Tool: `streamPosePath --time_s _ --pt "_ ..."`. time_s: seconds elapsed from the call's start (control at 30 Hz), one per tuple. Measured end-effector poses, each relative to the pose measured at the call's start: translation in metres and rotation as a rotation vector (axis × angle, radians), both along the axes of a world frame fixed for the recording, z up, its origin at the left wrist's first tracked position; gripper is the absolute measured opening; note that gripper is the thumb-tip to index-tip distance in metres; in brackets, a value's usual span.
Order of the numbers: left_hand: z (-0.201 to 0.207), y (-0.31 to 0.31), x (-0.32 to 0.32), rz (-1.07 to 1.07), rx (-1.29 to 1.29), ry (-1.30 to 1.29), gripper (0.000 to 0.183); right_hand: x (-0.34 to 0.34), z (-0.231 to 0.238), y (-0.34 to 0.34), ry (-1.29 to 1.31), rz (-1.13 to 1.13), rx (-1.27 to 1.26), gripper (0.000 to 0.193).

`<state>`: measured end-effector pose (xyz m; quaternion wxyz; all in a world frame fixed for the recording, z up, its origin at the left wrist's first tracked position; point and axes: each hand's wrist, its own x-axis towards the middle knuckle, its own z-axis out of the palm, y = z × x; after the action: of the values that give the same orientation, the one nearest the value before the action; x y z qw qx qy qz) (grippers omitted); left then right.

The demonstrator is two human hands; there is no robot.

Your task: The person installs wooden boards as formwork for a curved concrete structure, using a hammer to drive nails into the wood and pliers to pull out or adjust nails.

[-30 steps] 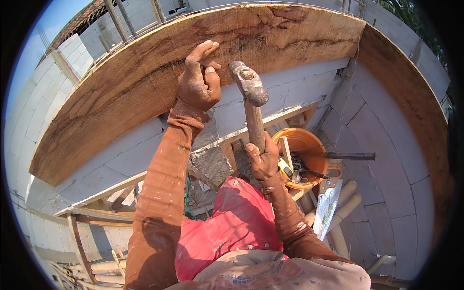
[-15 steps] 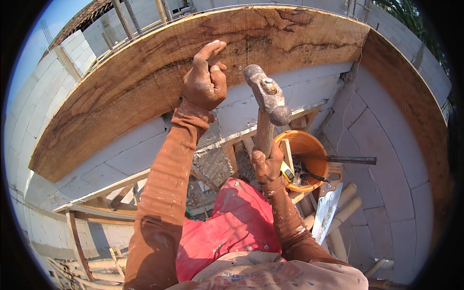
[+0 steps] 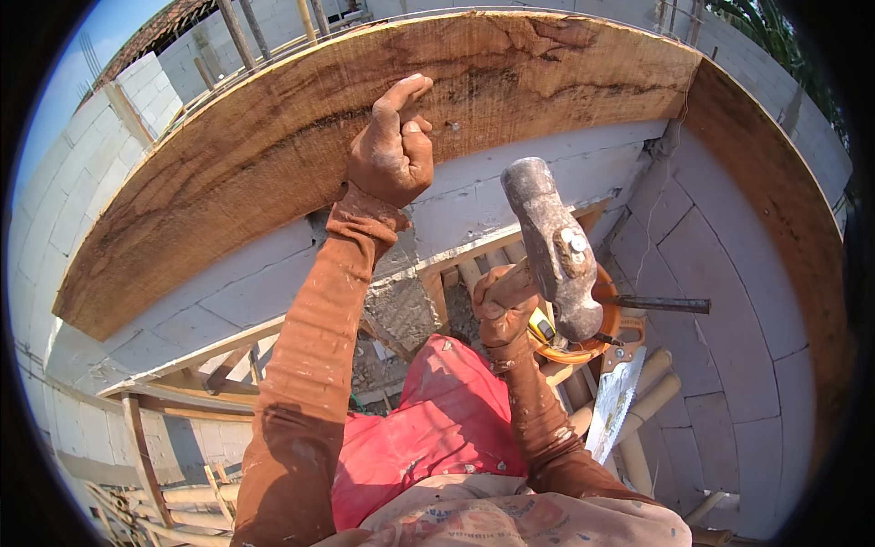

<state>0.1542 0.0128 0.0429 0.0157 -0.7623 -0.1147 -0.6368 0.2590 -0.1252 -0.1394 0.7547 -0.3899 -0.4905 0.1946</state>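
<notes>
My right hand [image 3: 503,307] is wrapped round the wooden handle of a hammer [image 3: 553,251]. Its worn steel head is raised toward me, away from the board and in front of an orange bucket. Against the face of a long wooden board [image 3: 547,68] rests my left hand [image 3: 394,150], fingers curled and thumb bent in. Whatever those fingers hold, if anything, is hidden. Just right of them a small nail-like point [image 3: 453,126] shows on the board.
The orange bucket [image 3: 609,290] holds a dark metal bar [image 3: 661,302] and a yellow tape measure [image 3: 541,325]. Beside it leans a handsaw [image 3: 618,392] over bamboo poles [image 3: 654,398]. Pale block walls [image 3: 720,273] meet at the right, where a second board [image 3: 756,137] joins the first.
The hammer head has swung right, down and closer to me, its handle now tilted over. My left hand has shifted only slightly to the right.
</notes>
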Motion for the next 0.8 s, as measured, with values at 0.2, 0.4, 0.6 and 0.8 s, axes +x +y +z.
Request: streamPosePath --time_s 0.2,0.4,0.6,0.8 --pt "-0.001 0.000 0.000 0.029 -0.003 0.071 0.040 0.016 -0.037 0.036 -0.005 0.037 0.169 0.059" --pt "0.000 -0.005 -0.003 0.065 -0.030 0.066 0.041 -0.004 0.013 0.006 -0.022 -0.019 -0.131 0.052" --pt "-0.002 -0.002 -0.004 0.071 0.004 0.062 0.041 -0.001 0.017 0.025 -0.027 -0.017 -0.140 0.061" --pt "-0.001 -0.003 -0.004 0.064 -0.020 0.060 0.041 0.001 0.001 0.018 -0.028 0.005 -0.200 0.058"
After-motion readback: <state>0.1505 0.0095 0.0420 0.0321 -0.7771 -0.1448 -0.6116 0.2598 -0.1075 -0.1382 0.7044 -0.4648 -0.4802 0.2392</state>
